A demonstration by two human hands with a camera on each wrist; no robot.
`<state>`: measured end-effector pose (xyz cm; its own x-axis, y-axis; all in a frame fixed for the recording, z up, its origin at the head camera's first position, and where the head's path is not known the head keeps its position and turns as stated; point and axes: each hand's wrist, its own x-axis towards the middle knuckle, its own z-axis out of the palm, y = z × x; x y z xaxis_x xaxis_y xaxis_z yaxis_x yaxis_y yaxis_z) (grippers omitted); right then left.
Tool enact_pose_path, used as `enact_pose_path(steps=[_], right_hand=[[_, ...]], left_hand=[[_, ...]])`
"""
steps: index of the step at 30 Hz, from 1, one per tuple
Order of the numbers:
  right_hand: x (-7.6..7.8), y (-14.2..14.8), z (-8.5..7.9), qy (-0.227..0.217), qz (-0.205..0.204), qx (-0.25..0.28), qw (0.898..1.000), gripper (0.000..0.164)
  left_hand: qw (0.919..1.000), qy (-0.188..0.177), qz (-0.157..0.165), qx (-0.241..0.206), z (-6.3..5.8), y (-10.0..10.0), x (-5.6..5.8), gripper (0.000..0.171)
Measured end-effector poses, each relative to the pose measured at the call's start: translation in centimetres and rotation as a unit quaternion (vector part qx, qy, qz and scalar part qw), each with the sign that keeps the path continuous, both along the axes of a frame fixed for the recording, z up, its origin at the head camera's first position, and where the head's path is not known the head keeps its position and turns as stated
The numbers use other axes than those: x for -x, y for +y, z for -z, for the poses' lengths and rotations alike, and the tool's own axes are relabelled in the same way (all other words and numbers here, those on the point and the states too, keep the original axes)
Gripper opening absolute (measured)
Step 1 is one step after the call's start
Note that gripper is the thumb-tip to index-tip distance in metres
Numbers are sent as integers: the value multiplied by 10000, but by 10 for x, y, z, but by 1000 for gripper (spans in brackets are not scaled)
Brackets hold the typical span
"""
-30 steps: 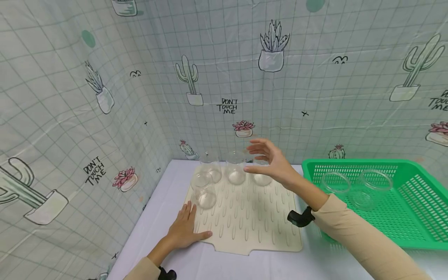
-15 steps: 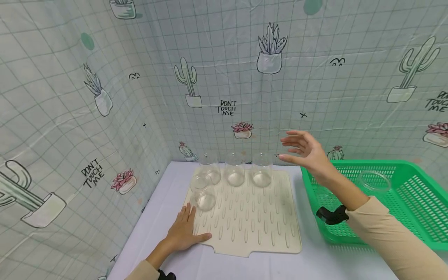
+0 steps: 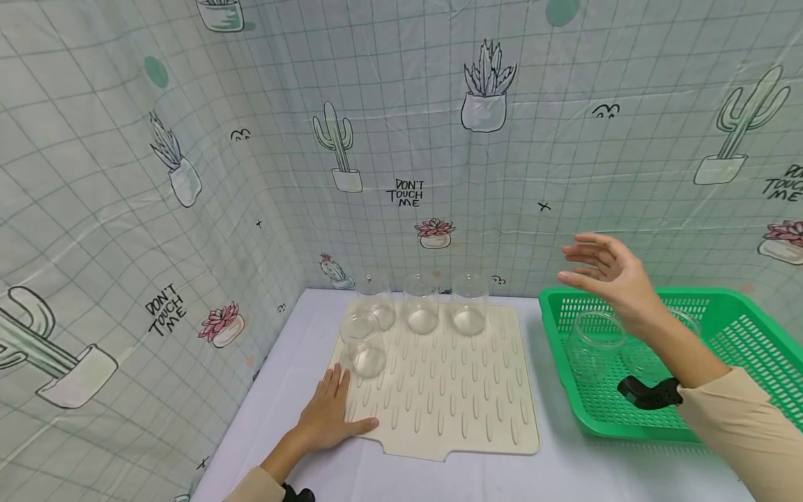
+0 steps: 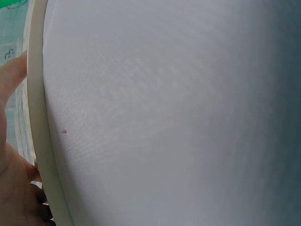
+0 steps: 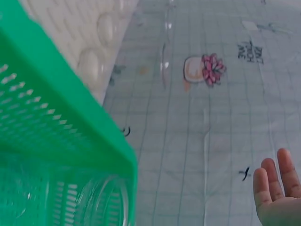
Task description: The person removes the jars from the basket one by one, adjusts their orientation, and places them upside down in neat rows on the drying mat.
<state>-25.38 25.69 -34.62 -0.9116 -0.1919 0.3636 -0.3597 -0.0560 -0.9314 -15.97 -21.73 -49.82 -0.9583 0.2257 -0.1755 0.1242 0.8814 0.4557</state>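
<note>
My left hand [image 3: 325, 416] lies flat on the front left corner of a cream ridged drying mat [image 3: 452, 390], fingers straight. In the left wrist view, part of that hand [image 4: 16, 188] shows at the mat's edge [image 4: 37, 99]. Three clear glasses stand along the mat's back: left [image 3: 376, 315], middle [image 3: 422, 317] and right [image 3: 469, 319]. Another glass [image 3: 366, 357] stands ahead of my left fingertips. My right hand [image 3: 615, 279], empty with fingers loosely curved, hovers over the back left of a green basket [image 3: 567, 383]. Inside are a glass [image 3: 592, 348] and a second one [image 3: 640, 359], partly behind my forearm.
A white cloth [image 3: 276, 390] covers the table under mat and basket. Behind and to the left hangs a curtain [image 3: 389, 104] printed with cacti and a grid. The basket's raised rim stands just right of the mat, with a strip of tablecloth between them.
My right hand has moved right, from beside the back right glass on the mat to over the basket, fingers still apart. The left hand has stayed on the mat.
</note>
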Motion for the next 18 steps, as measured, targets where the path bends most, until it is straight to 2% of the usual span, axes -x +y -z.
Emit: enact_pose_path(steps=[5, 10, 14, 18], right_hand=[[-2, 23, 6, -90, 252, -100, 9996, 57], [-3, 48, 13, -162, 647, -644, 9957, 54], [-3, 70, 19, -315, 1123, -1355, 9839, 55], [-4, 92, 25, -423, 1509, -1815, 9708, 55]], left_hand=[[10000, 7, 5, 17, 1, -1, 1, 116], [10000, 33, 23, 24, 1, -1, 1, 116], [10000, 41, 30, 33, 1, 0, 1, 116], [10000, 19, 33, 12, 0, 0, 0, 116]])
